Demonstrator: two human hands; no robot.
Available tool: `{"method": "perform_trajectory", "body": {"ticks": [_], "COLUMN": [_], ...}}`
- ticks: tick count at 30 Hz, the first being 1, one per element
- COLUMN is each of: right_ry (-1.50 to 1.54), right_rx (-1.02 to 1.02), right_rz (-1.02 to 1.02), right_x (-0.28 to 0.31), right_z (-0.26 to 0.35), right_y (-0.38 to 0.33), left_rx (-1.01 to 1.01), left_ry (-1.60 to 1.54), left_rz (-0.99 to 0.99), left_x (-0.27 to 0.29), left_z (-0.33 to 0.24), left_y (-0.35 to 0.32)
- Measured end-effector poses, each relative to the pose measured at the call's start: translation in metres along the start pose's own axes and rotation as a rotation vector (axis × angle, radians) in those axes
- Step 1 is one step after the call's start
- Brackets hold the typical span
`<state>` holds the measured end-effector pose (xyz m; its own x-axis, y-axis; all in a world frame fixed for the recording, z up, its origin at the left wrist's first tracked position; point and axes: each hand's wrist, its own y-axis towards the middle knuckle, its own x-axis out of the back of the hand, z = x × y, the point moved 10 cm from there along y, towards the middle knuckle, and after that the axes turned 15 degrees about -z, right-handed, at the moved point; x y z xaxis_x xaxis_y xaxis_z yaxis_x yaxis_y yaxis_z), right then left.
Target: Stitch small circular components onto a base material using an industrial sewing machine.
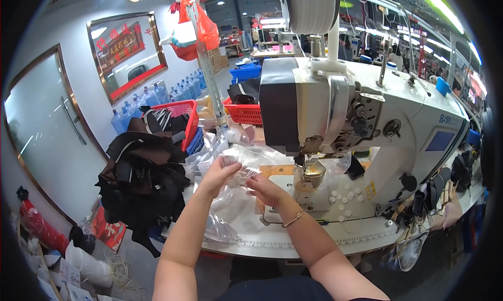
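The left hand (pixel 220 178) pinches a clear plastic sheet (pixel 234 155) between thumb and curled fingers, over the sewing table (pixel 280 250) and just left of the machine's post. The right hand (pixel 266 190) is at the near right side of the same plastic, its fingers bent and close together — glare on the film makes it hard to say whether they grip it or only touch it. A bracelet (pixel 293 219) circles the right wrist.

More clear plastic (pixel 220 229) lies crumpled on the table below the hands, toward its front edge, where a measuring strip (pixel 353 240) runs along the curve. To the right of the hands stands the sewing machine (pixel 387 112), with its metal post (pixel 313 174) rising from the bed and a large white thread spool (pixel 313 9) above. Small white discs (pixel 346 199) (loosely scattered, some just beside one another) lie right of the post, and a dark, flat rectangular object (pixel 356 167) lies behind them. Left of the hands, black pieces of material (pixel 144 170) are heaped at the table's side — near a red basket (pixel 192 124) holding more dark pieces.
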<state>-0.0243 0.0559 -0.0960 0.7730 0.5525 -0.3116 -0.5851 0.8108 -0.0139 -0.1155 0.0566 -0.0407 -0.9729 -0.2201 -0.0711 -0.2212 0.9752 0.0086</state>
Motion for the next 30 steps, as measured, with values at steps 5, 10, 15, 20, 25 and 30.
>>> {"method": "perform_trajectory", "body": {"ticks": [5, 10, 15, 20, 25, 30], "right_ry": [0.150, 0.206, -0.388, 0.081, -0.319, -0.337], "right_rx": [-0.082, -0.056, 0.037, 0.038, 0.440, 0.540], "right_rz": [0.114, -0.001, -0.122, -0.200, -0.290, -0.181], "right_x": [-0.016, 0.004, 0.018, 0.019, 0.012, -0.002], "right_z": [-0.009, -0.017, -0.005, 0.015, 0.018, 0.034], "right_y": [0.001, 0.016, 0.014, -0.001, -0.009, -0.020], "left_rx": [0.031, -0.160, 0.015, -0.100, -0.048, 0.066], "left_ry": [0.090, 0.203, -0.329, -0.552, -0.583, -0.525], "left_rz": [0.042, 0.179, 0.056, -0.111, -0.023, -0.020], "left_x": [-0.015, -0.030, -0.026, -0.022, -0.037, -0.022], "left_z": [-0.002, -0.024, 0.013, 0.010, 0.017, 0.042], "left_y": [-0.029, -0.050, -0.047, -0.061, -0.076, -0.067]}}
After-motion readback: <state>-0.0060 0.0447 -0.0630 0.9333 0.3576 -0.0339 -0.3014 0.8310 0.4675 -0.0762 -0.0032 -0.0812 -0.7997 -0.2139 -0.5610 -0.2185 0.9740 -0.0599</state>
